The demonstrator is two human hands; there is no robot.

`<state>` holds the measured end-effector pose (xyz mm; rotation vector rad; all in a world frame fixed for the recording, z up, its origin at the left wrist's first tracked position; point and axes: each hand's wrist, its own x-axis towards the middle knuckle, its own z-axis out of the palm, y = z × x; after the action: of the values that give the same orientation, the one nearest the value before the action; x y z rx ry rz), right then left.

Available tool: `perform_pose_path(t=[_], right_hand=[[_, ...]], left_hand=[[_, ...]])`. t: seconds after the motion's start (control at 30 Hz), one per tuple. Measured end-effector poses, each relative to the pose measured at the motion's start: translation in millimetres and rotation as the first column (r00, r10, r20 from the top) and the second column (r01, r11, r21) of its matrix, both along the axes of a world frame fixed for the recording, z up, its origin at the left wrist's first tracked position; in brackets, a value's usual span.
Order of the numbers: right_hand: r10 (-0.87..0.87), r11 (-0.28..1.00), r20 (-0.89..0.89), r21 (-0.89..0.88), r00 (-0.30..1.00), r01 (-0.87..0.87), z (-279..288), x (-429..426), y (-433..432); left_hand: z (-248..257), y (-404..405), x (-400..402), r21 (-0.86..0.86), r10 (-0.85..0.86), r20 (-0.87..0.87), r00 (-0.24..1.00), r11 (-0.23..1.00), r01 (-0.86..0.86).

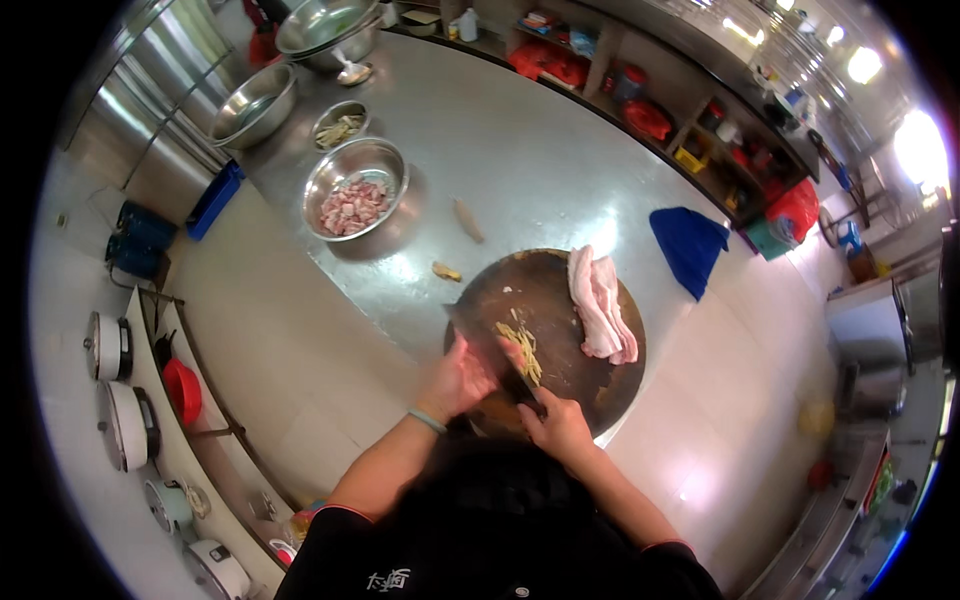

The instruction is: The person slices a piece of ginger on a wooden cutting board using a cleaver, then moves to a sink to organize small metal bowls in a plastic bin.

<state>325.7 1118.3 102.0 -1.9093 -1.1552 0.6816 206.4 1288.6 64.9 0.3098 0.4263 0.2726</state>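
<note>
My right hand (559, 427) is closed around the dark handle of a cleaver (491, 352), whose blade slants up to the left over the round wooden chopping board (555, 281). My left hand (465, 375) is beside the blade, palm partly showing and fingers apart; the blade hides part of it. Thin yellowish strips, apparently ginger (527, 352), lie on the board just right of the blade. Two long pieces of raw pork belly (600, 307) rest on the board's right side. A small ginger piece (446, 271) sits on the steel table beyond the board.
Beyond the board, a steel bowl of cut raw meat (354, 206) and a smaller bowl of pale strips (340, 130) stand on the steel table (480, 135). A brown elongated piece (468, 220) lies nearer. A blue cloth (688, 247) hangs over the right edge.
</note>
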Motion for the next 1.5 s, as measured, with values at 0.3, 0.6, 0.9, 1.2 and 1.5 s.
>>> perform_pose_path(t=[0.3,0.6,0.9,1.2,1.5], right_hand=[[-0.262,0.965,-0.707,-0.207,0.657,0.163,-1,22,3],[-0.042,0.939,0.454,-0.287,0.89,0.191,-24,47,-15],[0.083,0.955,0.365,-0.295,0.927,0.03,-23,14,-15],[0.152,0.934,0.539,-0.352,0.829,0.057,-38,39,11],[-0.097,0.972,0.516,-0.135,0.851,0.193,-44,44,-29]], left_hand=[[-32,-7,-1,0.116,-0.073,-0.215,0.974,0.988,0.1],[-16,-2,12,0.896,0.4,-0.236,0.886,-0.264,0.358],[-33,32,0,0.829,0.633,-0.297,0.716,-0.202,0.522],[-49,20,4,0.817,0.43,-0.428,0.795,-0.193,0.544],[-24,18,-44,0.929,0.542,-0.246,0.804,-0.104,0.355]])
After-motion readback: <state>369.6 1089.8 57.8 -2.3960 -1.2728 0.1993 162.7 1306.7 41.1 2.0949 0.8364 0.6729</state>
